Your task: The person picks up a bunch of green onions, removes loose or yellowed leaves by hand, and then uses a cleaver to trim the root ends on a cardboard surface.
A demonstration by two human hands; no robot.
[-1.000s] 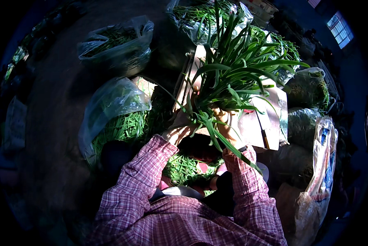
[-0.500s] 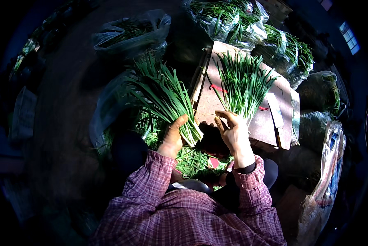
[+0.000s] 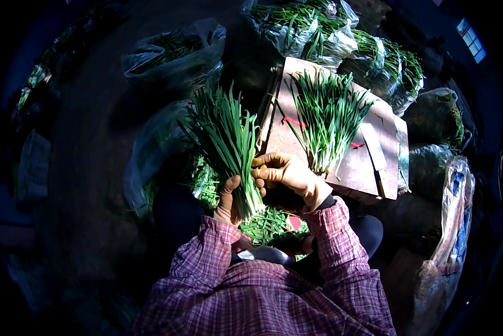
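My left hand [image 3: 227, 203] is closed around the lower stems of a bunch of garlic chives [image 3: 226, 134], whose leaves fan upward and whose pale ends point down. At the right side of those stems, my right hand [image 3: 282, 175] has its thumb and fingers pinched together. What sits between its fingertips is too small to make out. A second bunch of chives [image 3: 330, 117] lies on a tilted board [image 3: 296, 84], its white ends toward me. Beside it on the board rest a knife with a broad pale blade [image 3: 373, 147] and a red strip [image 3: 294, 121].
Plastic bags of greens stand beyond the board [image 3: 302, 33] and at the far left [image 3: 173, 53]. More bagged greens [image 3: 433, 115] line the right. Loose leaf scraps [image 3: 262, 227] lie below my hands. A crumpled woven sack [image 3: 450, 224] stands at the right.
My right hand has moved left from the board's near edge to the held bunch. The left hand has turned that bunch more upright and shifted it slightly down.
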